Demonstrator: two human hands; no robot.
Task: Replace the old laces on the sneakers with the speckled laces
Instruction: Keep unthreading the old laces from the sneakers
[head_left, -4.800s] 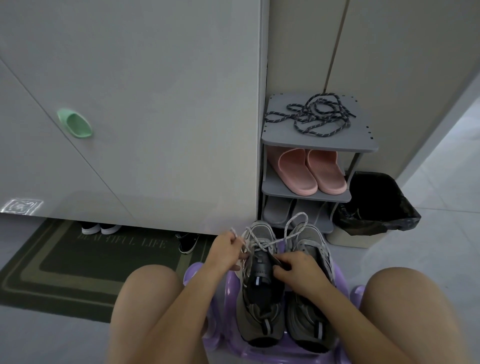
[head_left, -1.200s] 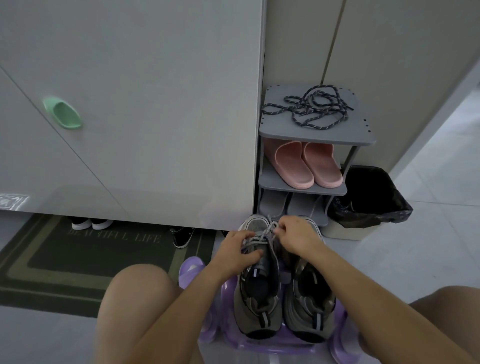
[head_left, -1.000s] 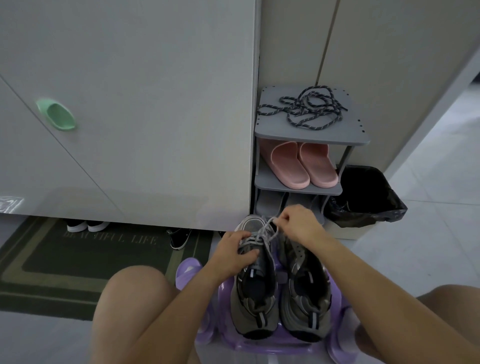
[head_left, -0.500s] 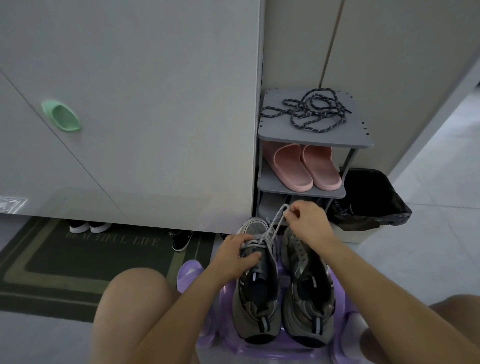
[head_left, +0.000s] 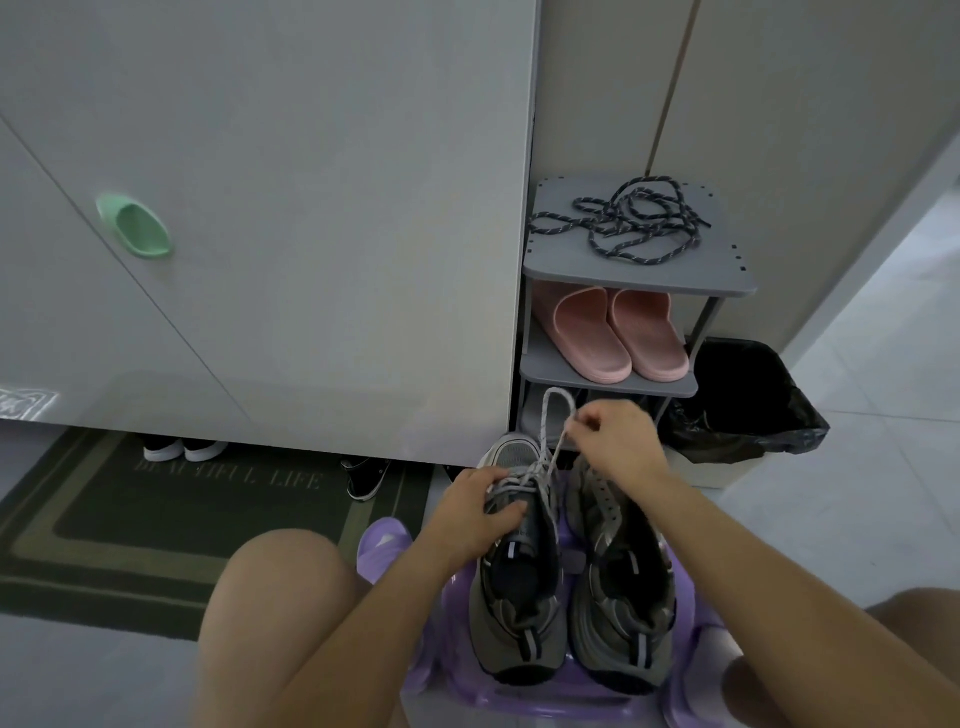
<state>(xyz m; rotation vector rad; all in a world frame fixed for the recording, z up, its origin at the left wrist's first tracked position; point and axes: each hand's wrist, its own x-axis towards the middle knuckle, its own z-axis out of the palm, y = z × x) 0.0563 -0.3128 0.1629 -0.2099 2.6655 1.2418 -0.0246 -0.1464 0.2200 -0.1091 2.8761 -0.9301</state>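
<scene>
Two grey sneakers stand side by side on a purple plastic stool (head_left: 691, 670) between my knees. My left hand (head_left: 480, 512) grips the left sneaker (head_left: 519, 597) over its laced tongue. My right hand (head_left: 618, 441) pinches a loop of the old grey lace (head_left: 545, 431), lifted above the toe of that shoe. The right sneaker (head_left: 623, 587) shows bare eyelets with no lace. The dark speckled laces (head_left: 631, 221) lie in a loose tangle on the top shelf of a grey shoe rack (head_left: 566, 265).
Pink slippers (head_left: 618, 332) sit on the rack's middle shelf. A bin with a black bag (head_left: 748, 400) stands right of the rack. A white cabinet door with a green handle (head_left: 137, 226) fills the left. A dark doormat (head_left: 156, 525) lies on the floor.
My right hand has drawn the old lace loop up and away from the left sneaker, higher than half a second ago. My left hand stays on the shoe's tongue.
</scene>
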